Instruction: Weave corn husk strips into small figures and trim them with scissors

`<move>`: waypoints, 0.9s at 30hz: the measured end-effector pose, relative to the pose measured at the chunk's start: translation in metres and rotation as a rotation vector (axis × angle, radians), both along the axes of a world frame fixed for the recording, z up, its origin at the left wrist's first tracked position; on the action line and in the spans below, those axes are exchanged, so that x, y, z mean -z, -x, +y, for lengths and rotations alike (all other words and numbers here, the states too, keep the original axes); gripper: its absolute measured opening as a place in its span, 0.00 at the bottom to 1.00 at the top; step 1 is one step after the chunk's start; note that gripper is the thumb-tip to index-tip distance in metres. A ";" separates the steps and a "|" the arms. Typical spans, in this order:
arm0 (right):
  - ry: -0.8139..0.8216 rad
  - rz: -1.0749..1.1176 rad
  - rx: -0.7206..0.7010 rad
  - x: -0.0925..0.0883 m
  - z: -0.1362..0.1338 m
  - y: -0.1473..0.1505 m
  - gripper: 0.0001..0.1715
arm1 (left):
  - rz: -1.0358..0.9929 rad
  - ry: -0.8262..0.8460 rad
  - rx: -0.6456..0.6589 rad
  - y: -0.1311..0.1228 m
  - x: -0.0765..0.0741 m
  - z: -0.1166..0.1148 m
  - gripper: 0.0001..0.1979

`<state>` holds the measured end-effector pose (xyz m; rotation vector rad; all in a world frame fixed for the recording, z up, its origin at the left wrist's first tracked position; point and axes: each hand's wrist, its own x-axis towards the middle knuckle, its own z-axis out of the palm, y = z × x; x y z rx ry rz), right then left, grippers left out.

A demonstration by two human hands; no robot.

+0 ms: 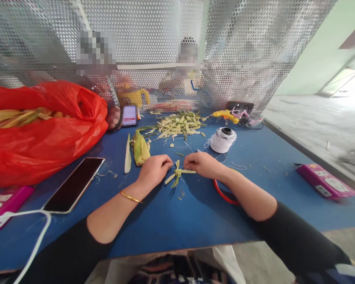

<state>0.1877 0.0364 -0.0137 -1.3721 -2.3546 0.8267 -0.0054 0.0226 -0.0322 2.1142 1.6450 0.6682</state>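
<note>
A small bundle of pale green husk strips (177, 173), tied at its middle, lies on the blue table (177, 221) between my hands. My left hand (154, 169) is curled, its fingertips pinched just left of the bundle. My right hand (201, 163) is pinched too, just right of it. A thin white thread seems to run from the bundle to both hands, but it is too fine to be sure. A spool of white thread (223, 139) stands behind my right hand. A red ring (221, 193) lies partly under my right forearm.
A red plastic bag (44, 130) of husks fills the left. A phone (73, 183) on a white cable lies beside it. A folded husk (140, 148), a scrap pile (177, 125), a yellow glue gun (226, 115) and pink boxes (325, 181) lie around. People sit behind the perforated screen (177, 51).
</note>
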 end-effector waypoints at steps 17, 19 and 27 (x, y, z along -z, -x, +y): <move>0.043 0.468 -0.009 0.014 -0.004 0.010 0.09 | 0.039 -0.001 0.008 -0.002 -0.001 0.000 0.07; 0.010 0.501 -0.052 0.013 -0.006 0.011 0.11 | 0.041 -0.003 0.004 -0.002 -0.001 0.000 0.07; 0.253 0.542 -0.143 0.020 -0.005 0.014 0.08 | -0.317 0.062 -0.076 -0.002 0.004 0.004 0.07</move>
